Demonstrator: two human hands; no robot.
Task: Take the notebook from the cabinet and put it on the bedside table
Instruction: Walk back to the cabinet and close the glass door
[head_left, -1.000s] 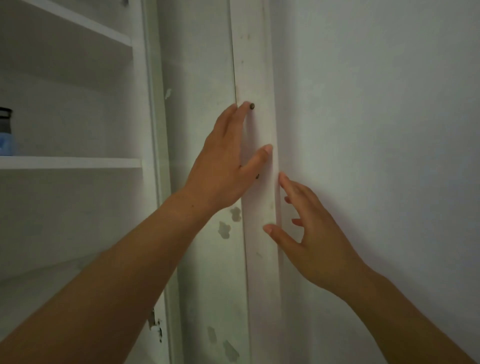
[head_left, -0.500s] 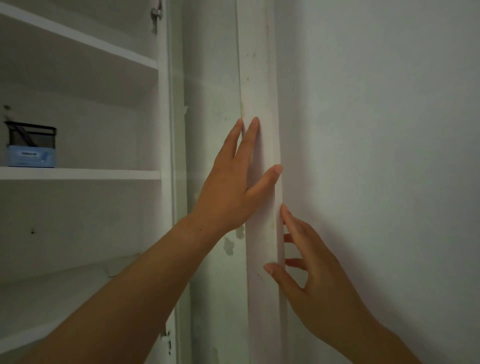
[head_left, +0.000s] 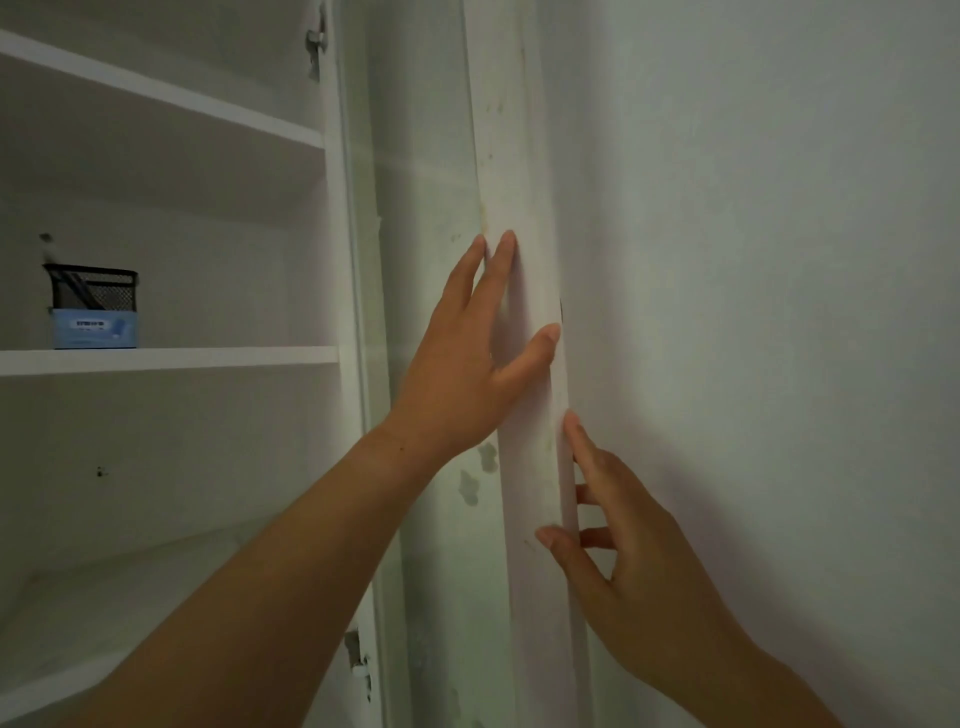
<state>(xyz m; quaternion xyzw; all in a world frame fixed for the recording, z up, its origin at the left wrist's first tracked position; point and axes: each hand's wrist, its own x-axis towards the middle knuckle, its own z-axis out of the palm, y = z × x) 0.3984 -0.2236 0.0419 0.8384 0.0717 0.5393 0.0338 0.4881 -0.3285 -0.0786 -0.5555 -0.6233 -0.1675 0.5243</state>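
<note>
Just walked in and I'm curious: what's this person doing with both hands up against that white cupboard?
A person has both bare hands on the edge of a white cabinet door that stands open. The left hand lies flat on its edge; the right hand curls around it lower down, fingers behind it. Neither hand holds anything loose. On a shelf to the left sit a black mesh holder and a blue box. No notebook is in view.

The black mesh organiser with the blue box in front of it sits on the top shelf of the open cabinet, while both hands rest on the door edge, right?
Not quite. In the head view, the black mesh organiser and blue box sit on the middle shelf, below the top one. The left hand and right hand do rest on the door edge.
</note>
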